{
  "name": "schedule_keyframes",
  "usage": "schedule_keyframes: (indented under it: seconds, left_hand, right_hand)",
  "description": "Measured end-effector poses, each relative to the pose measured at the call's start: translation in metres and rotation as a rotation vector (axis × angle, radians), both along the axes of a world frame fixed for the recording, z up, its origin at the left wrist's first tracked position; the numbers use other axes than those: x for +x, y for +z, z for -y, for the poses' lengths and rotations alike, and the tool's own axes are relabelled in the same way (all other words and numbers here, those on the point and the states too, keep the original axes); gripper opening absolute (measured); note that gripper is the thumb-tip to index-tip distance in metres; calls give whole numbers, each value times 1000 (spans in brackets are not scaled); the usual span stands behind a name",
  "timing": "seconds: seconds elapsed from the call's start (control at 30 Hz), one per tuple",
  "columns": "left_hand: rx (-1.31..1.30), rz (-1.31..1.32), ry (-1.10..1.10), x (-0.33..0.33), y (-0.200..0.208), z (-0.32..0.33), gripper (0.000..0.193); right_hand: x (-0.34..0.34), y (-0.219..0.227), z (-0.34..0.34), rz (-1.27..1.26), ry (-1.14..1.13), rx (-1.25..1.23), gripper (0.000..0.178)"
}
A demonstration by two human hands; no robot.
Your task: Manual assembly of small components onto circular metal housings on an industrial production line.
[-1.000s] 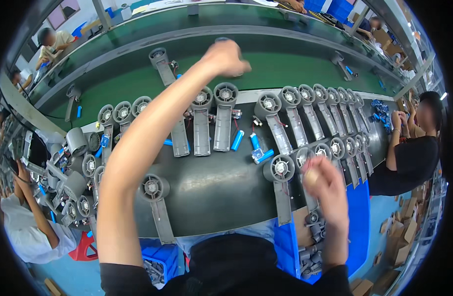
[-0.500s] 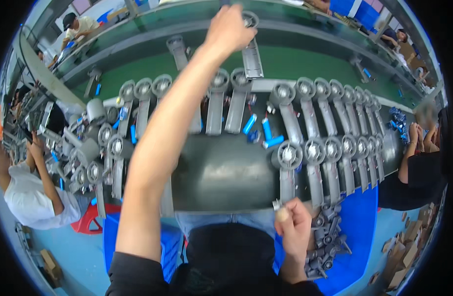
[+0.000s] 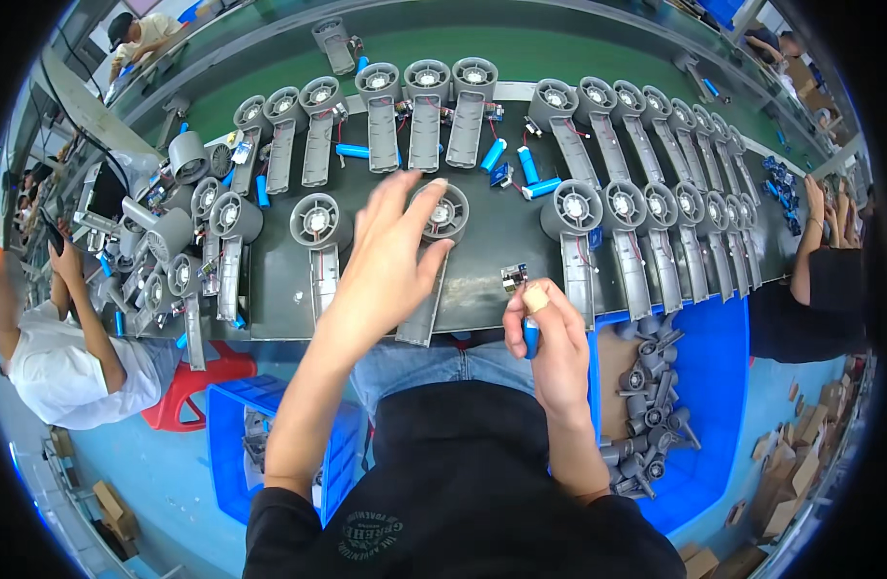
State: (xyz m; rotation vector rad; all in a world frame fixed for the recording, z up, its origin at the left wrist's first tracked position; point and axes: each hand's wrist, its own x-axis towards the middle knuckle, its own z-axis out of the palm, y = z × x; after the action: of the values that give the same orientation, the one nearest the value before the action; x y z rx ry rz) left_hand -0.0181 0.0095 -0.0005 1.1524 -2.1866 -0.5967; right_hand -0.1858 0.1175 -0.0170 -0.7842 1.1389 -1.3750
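Observation:
My left hand point(image 3: 390, 251) is spread over a grey handheld fan housing point(image 3: 422, 323) near the table's front edge, thumb and index finger beside its round head. Whether the fingertips touch it I cannot tell. A similar housing point(image 3: 320, 227) lies just left of that hand. My right hand point(image 3: 552, 338) is closed around a blue battery point(image 3: 530, 338), and a small circuit board point(image 3: 514, 278) sticks up from the fingertips. A tan covering wraps the thumb tip. Farther back lie a row of fan housings point(image 3: 427, 87) and loose blue batteries point(image 3: 493, 155).
More housings point(image 3: 625, 203) stand in two rows on the right, and a heap of grey parts point(image 3: 159, 227) fills the left. Beyond the table runs a green belt point(image 3: 559, 58). Blue bins point(image 3: 709, 405) stand below the front edge. A person point(image 3: 82, 367) sits left, another point(image 3: 830, 299) right.
My left hand has come back from the green belt, and the housing it held there now lies on the table before me. My right hand has risen over the table edge; its battery now shows.

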Motion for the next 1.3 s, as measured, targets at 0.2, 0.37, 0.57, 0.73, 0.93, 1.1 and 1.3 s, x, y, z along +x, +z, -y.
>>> schedule_keyframes:
  seconds: [0.2, 0.37, 0.57, 0.73, 0.93, 1.1, 1.3]
  left_hand:
    - [87, -488, -130, -11, 5, -42, 30]
    - [29, -311, -191, 3, 14, -37, 18]
    - [-29, -228, -175, 8, 27, -39, 20]
    - [32, -166, 127, 39, 6, -37, 18]
    - [-51, -67, 116, 28, -17, -42, 18]
    - [-74, -284, 266, 10, -24, -41, 13]
    - [397, -722, 149, -5, -33, -40, 21]
  right_hand:
    - [6, -4, 4, 103, 87, -107, 25]
    - [13, 1, 0, -296, -19, -137, 18]
    - [2, 5, 8, -702, 45, -357, 35]
    - [-8, -8, 6, -359, 27, -83, 26]
    - [-5, -23, 10, -144, 35, -39, 21]
    - [5, -19, 21, -299, 14, 32, 18]
    - [11, -17, 37, -99, 62, -137, 24]
